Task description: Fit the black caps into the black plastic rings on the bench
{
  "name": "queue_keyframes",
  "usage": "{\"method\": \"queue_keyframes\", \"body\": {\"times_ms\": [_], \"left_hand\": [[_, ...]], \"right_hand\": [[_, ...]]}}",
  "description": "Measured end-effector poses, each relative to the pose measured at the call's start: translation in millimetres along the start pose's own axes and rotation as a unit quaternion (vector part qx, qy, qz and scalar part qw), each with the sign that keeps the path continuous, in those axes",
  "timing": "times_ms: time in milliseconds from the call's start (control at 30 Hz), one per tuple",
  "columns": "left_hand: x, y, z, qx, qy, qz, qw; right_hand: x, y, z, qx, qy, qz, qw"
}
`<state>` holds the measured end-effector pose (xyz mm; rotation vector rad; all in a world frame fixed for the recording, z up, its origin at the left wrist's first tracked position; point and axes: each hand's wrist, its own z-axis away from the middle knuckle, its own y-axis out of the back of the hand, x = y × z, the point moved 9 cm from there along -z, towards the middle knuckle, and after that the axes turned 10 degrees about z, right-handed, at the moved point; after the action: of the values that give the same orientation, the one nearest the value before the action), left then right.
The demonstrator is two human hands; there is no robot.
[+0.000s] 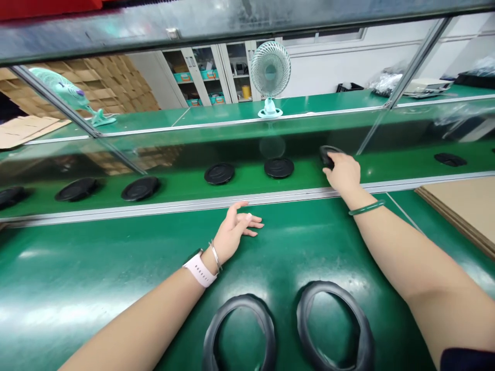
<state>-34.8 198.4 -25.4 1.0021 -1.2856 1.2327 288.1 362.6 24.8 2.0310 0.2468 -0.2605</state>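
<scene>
My right hand [343,173] reaches over the metal rail onto the green conveyor belt [185,188] and grips a black round disc [328,153] at its edge. My left hand [236,229] rests open on the green table [96,278], fingers stretched forward, holding nothing. A pink watch and a thin bracelet sit on that wrist; a green bangle is on my right wrist. Two black rubber rings [240,332] [334,324] lie side by side on the table close to me. More black discs [279,167] [219,173] lie in a row along the belt.
A metal rail [193,205] separates table and belt. Small fans [270,77] [65,93] stand on the far green shelf. Flat cardboard sheets [460,206] lie at the right table edge. Cabinets and stacked boxes stand behind. A dark overhead bar crosses the top.
</scene>
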Motion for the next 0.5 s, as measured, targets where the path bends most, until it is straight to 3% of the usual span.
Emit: {"method": "queue_keyframes", "body": {"times_ms": [100, 300, 400, 500], "left_hand": [[-4, 0, -4, -0.025, 0.0, -0.008, 1.0], [1, -3, 6, -0.1, -0.001, -0.052, 0.994], [20, -3, 48, -0.129, -0.012, -0.125, 0.984], [33, -14, 116, -0.17, -0.049, -0.322, 0.93]], "right_hand": [[30, -33, -8, -0.083, -0.006, 0.106, 0.991], [-10, -52, 11, -0.072, 0.092, 0.021, 0.993], [-12, -50, 21, -0.081, 0.097, -0.009, 0.992], [-10, -47, 33, -0.099, 0.105, -0.047, 0.989]]}}
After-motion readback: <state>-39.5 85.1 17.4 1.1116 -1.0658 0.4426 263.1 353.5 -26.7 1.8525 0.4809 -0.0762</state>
